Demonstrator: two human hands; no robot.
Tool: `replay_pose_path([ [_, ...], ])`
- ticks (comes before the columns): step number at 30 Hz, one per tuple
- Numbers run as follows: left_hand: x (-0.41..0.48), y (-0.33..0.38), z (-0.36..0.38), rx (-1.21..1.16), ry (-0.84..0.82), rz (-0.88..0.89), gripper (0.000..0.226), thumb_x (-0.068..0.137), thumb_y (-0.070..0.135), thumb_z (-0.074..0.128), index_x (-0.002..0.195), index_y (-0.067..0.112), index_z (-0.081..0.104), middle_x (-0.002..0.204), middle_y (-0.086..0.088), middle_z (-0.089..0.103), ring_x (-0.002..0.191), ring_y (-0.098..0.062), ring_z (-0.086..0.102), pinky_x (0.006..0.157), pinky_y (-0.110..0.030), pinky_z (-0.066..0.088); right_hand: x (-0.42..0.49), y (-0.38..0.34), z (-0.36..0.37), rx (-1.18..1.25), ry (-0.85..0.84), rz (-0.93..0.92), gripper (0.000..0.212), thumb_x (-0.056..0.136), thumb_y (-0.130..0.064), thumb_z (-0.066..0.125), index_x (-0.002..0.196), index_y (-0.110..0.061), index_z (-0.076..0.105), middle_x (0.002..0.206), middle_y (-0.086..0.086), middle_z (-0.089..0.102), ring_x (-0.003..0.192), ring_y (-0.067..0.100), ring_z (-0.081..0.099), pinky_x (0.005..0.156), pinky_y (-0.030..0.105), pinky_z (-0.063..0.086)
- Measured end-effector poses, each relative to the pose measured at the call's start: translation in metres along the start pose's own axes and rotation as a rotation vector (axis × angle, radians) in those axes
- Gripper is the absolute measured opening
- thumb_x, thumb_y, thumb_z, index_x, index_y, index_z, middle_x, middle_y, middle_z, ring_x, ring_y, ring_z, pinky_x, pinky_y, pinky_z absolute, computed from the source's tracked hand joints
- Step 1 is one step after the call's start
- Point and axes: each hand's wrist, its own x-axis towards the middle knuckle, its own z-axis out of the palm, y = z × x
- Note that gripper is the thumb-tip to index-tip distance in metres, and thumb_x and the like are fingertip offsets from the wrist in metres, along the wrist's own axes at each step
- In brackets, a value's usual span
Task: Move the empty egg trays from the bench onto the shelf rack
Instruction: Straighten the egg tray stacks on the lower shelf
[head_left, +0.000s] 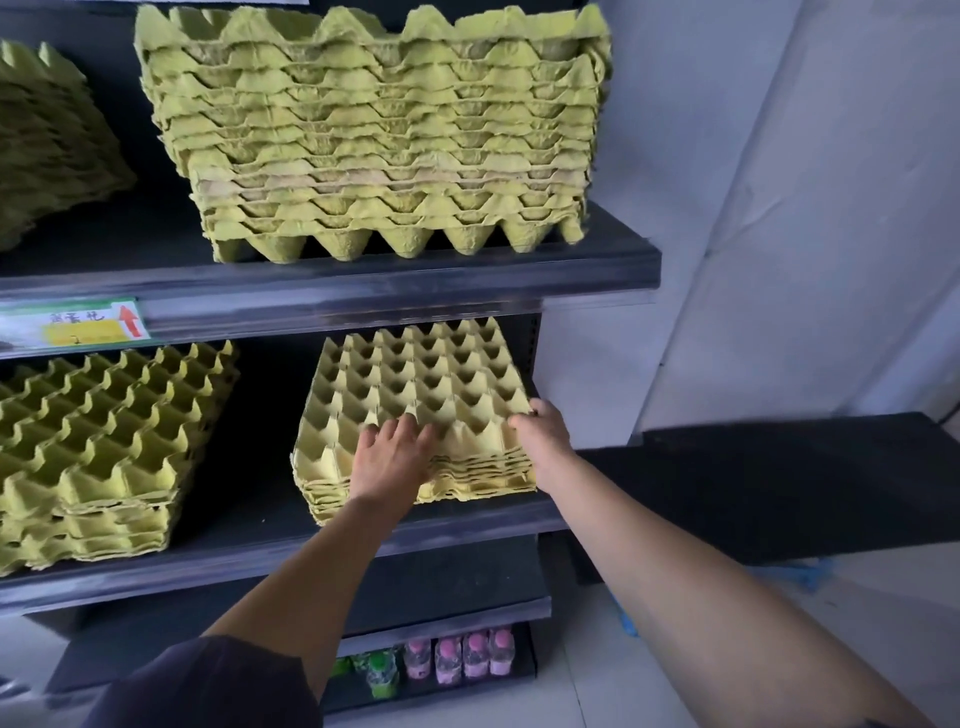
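A short stack of yellow-green pulp egg trays (415, 395) lies on the middle shelf (467, 525) of the dark rack, right side. My left hand (392, 457) rests flat on the stack's front edge, fingers spread over the top tray. My right hand (543, 431) grips the stack's front right corner, thumb on top. A tall stack of trays (374, 135) fills the upper shelf (363, 288). Another stack (104, 447) sits on the middle shelf at the left. A fourth stack (47, 140) shows at the upper left.
A black bench top (779, 483) juts out right of the rack, beside a white wall. Bottles with pink and green caps (447, 660) stand on the bottom shelf. A price label with a red arrow (72, 325) hangs on the upper shelf edge.
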Motion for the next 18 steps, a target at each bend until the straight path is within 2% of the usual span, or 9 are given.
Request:
replay_pose_path([
  [3, -0.001, 0.000, 0.006, -0.009, 0.009, 0.019, 0.058, 0.090, 0.039, 0.055, 0.140, 0.026, 0.029, 0.131, -0.005, 0.042, 0.121, -0.024, 0.042, 0.102, -0.039, 0.029, 0.005, 0.009, 0.001, -0.370, 0.128, -0.118, 0.048, 0.092, -0.014, 0.049, 0.140, -0.016, 0.042, 0.135, 0.007, 0.053, 0.119, 0.029, 0.052, 0.095, 0.035, 0.046],
  [5, 0.001, -0.001, 0.006, -0.031, -0.005, 0.026, 0.059, 0.089, 0.038, 0.056, 0.140, 0.026, 0.029, 0.131, -0.005, 0.041, 0.121, -0.024, 0.041, 0.101, -0.039, 0.030, 0.008, 0.009, 0.002, -0.504, 0.162, -0.194, 0.045, 0.092, -0.014, 0.048, 0.137, -0.016, 0.045, 0.128, 0.009, 0.058, 0.110, 0.031, 0.057, 0.090, 0.041, 0.051],
  [7, 0.002, -0.004, 0.006, -0.045, -0.029, 0.029, 0.059, 0.089, 0.037, 0.055, 0.141, 0.027, 0.028, 0.132, -0.004, 0.039, 0.122, -0.024, 0.040, 0.100, -0.038, 0.030, 0.008, 0.011, 0.003, -0.512, 0.119, -0.197, 0.049, 0.095, -0.014, 0.045, 0.143, -0.016, 0.035, 0.128, 0.010, 0.057, 0.104, 0.030, 0.061, 0.082, 0.042, 0.054],
  [9, 0.003, -0.003, 0.007, -0.061, -0.036, 0.029, 0.059, 0.090, 0.036, 0.055, 0.141, 0.027, 0.028, 0.132, -0.004, 0.039, 0.122, -0.024, 0.039, 0.101, -0.038, 0.030, 0.007, 0.013, 0.002, -0.548, 0.112, -0.199, 0.050, 0.099, -0.017, 0.042, 0.147, -0.017, 0.029, 0.130, 0.011, 0.056, 0.104, 0.030, 0.062, 0.081, 0.042, 0.054],
  [13, 0.003, 0.000, 0.006, -0.065, 0.011, 0.058, 0.055, 0.090, 0.033, 0.055, 0.139, 0.025, 0.032, 0.129, -0.005, 0.041, 0.120, -0.024, 0.040, 0.101, -0.039, 0.028, 0.010, 0.014, -0.001, -0.453, 0.176, -0.216, 0.043, 0.098, -0.009, 0.041, 0.141, -0.014, 0.041, 0.132, 0.012, 0.056, 0.110, 0.030, 0.059, 0.087, 0.038, 0.052],
  [15, 0.000, 0.001, 0.009, -0.059, 0.041, 0.061, 0.052, 0.090, 0.033, 0.055, 0.137, 0.026, 0.035, 0.129, -0.004, 0.042, 0.119, -0.024, 0.041, 0.102, -0.039, 0.027, 0.010, 0.017, -0.001, -0.432, 0.209, -0.219, 0.041, 0.098, -0.011, 0.041, 0.138, -0.015, 0.044, 0.128, 0.011, 0.058, 0.106, 0.030, 0.061, 0.081, 0.035, 0.051],
  [18, -0.001, 0.004, 0.014, -0.070, -0.005, 0.038, 0.051, 0.091, 0.034, 0.053, 0.137, 0.028, 0.032, 0.132, -0.003, 0.038, 0.123, -0.024, 0.039, 0.108, -0.042, 0.022, 0.007, 0.027, 0.004, -0.464, 0.214, -0.215, 0.039, 0.099, -0.017, 0.039, 0.138, -0.018, 0.040, 0.123, 0.011, 0.060, 0.098, 0.031, 0.063, 0.072, 0.037, 0.053],
])
